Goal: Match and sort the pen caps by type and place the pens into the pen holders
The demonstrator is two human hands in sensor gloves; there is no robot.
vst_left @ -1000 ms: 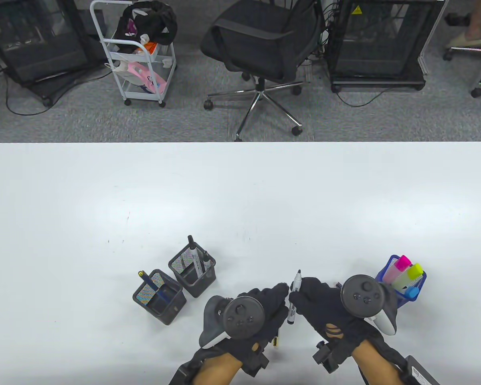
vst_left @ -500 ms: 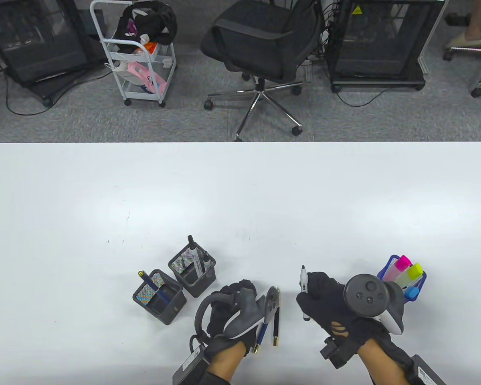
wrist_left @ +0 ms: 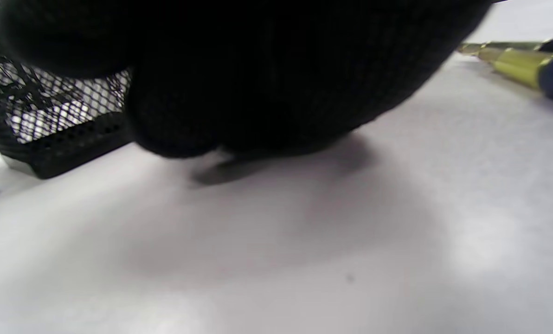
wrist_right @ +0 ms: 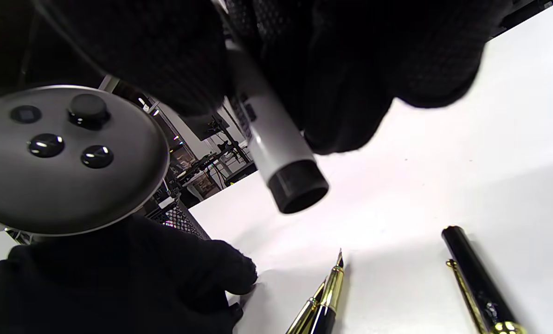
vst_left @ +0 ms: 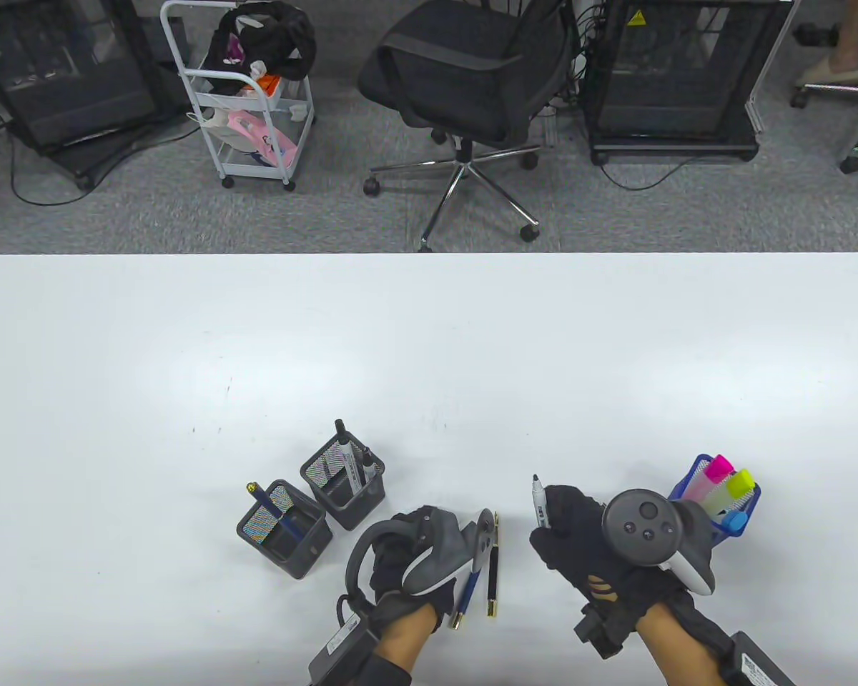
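Tabletop (vst_left: 429,343) beyond the two black mesh holders (vst_left: 343,484) is bare, wide room far side and both flanks. Second mesh holder (vst_left: 284,529) sits just beside the first, nearer the front edge; tight gap between them. Right of the mesh holders: left hand (vst_left: 415,554) low on the surface, two fountain pens (vst_left: 492,564) lying just beyond it, then an open lane, then right hand (vst_left: 579,529), then blue holder (vst_left: 718,500) with highlighters sticking up.

Black-gloved left hand (vst_left: 407,554) hides the blue gold-trimmed fountain pen's (vst_left: 465,599) far end; whether its fingers hold anything stays unclear.
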